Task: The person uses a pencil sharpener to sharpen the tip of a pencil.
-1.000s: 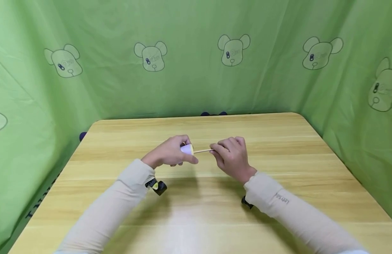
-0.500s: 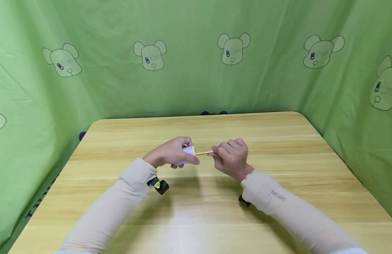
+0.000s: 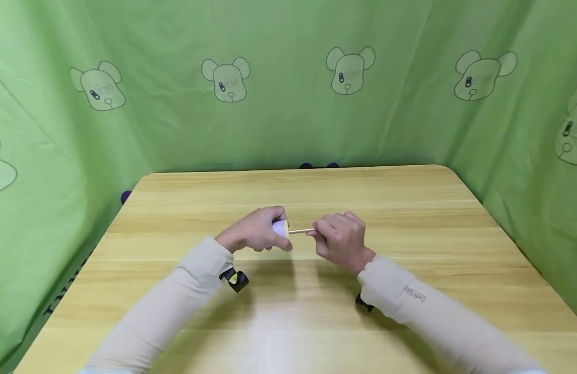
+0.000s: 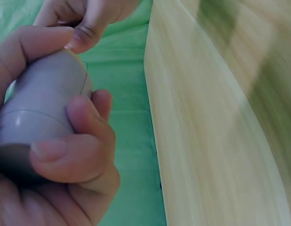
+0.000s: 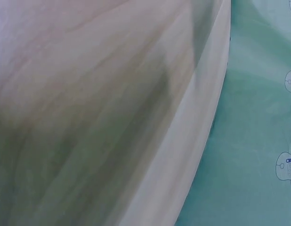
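Observation:
My left hand point(image 3: 257, 230) wraps its fingers and thumb around a small lavender cylinder point(image 3: 280, 228) with a pale yellow end, held above the table. In the left wrist view the cylinder point(image 4: 46, 89) shows smooth sides, thin seams and a dark base. From its yellow end a thin, pencil-like stick point(image 3: 301, 231) reaches across to my right hand point(image 3: 341, 239), which pinches the other end with curled fingers. Whether the stick goes into the cylinder or only touches it, I cannot tell. The right wrist view shows neither hand nor stick.
A wood-grain table point(image 3: 288, 189) lies under both hands. Green curtains point(image 3: 288, 124) printed with bear heads hang behind and on both sides. Each wrist wears a small black camera, such as the left camera point(image 3: 238, 281).
Both hands, the cylinder and the stick sit slightly lower in the head view, which has itself shifted a little. The hold on each thing is unchanged.

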Motion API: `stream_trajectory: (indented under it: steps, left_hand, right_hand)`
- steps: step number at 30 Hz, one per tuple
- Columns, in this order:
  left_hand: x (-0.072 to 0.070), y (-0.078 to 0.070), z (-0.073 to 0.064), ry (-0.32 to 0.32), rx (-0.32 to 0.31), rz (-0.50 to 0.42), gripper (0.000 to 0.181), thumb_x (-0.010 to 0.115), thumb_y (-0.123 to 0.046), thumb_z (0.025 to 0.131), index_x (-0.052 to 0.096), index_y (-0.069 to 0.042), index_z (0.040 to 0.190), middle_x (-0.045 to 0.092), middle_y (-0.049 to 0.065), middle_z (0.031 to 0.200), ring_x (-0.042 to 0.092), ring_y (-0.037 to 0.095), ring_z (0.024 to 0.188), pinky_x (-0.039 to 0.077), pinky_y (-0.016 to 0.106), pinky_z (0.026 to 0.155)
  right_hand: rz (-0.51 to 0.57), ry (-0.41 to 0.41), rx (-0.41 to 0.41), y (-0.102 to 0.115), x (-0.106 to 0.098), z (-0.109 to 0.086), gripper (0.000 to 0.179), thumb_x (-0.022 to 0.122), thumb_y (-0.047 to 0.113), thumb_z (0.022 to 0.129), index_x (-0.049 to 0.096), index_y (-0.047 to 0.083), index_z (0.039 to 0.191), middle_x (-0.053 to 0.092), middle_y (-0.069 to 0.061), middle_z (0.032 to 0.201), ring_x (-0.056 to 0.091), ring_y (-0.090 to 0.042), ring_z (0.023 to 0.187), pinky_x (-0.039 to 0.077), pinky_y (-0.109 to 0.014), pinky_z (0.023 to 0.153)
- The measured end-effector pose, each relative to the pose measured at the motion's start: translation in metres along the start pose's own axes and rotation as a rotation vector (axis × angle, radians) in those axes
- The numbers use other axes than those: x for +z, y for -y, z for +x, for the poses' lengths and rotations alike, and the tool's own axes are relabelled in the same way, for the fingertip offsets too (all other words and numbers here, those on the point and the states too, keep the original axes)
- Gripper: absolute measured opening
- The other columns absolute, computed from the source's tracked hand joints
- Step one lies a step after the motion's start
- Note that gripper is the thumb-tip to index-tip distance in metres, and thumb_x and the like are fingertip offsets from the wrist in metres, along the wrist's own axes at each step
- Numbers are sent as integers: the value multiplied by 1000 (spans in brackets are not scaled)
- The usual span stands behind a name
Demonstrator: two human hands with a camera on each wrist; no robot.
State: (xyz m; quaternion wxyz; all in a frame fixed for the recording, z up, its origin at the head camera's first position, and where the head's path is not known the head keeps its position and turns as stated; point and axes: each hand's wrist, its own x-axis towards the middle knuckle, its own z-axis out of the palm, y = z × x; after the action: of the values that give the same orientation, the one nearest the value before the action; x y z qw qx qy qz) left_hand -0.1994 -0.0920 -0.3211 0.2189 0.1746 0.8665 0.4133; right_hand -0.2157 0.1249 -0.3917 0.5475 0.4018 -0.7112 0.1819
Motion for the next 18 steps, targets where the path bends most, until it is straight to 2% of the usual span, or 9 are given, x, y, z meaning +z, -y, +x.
stream_trajectory:
  steps: [4, 7, 13, 16, 18]
  left_hand:
    - [2, 3, 2, -30, 94, 137, 38, 81, -14, 73, 50, -9, 94, 57, 8, 84, 56, 19, 67, 48, 27, 52]
    - [4, 4, 3, -69, 146, 242, 38, 80, -15, 72, 50, -10, 95, 58, 5, 82, 56, 19, 71, 49, 28, 57]
    - [5, 0, 3, -135, 149, 337, 40, 79, -16, 71, 50, -12, 99, 58, 4, 82, 57, 20, 71, 49, 27, 57]
    - [6, 0, 3, -168, 157, 356, 42, 82, -17, 72, 51, -12, 101, 58, 5, 82, 58, 19, 71, 49, 27, 57]
    - [7, 0, 2, -193, 179, 383, 43, 83, -18, 72, 52, -11, 101, 58, 4, 83, 58, 19, 71, 49, 27, 57]
  right_hand:
    - [37, 75, 19, -1, -5, 4, 43, 49, 35, 100, 55, 12, 65, 49, 4, 51, 39, -11, 37, 24, -26, 38]
    - [72, 153, 51, -3, -9, 7, 43, 49, 39, 101, 53, 15, 65, 47, 6, 50, 35, -7, 37, 21, -24, 37]
    - [112, 316, 156, -5, -15, 13, 47, 44, 47, 101, 50, 17, 65, 43, 10, 47, 18, 1, 41, 15, -20, 35]
    - [157, 446, 226, -5, -19, 18, 39, 56, 39, 97, 49, 15, 67, 41, 9, 48, 19, 1, 42, 16, -20, 35]
    - [232, 567, 318, -5, -23, 24, 34, 64, 30, 94, 48, 15, 68, 40, 9, 50, 23, -1, 42, 20, -21, 37]
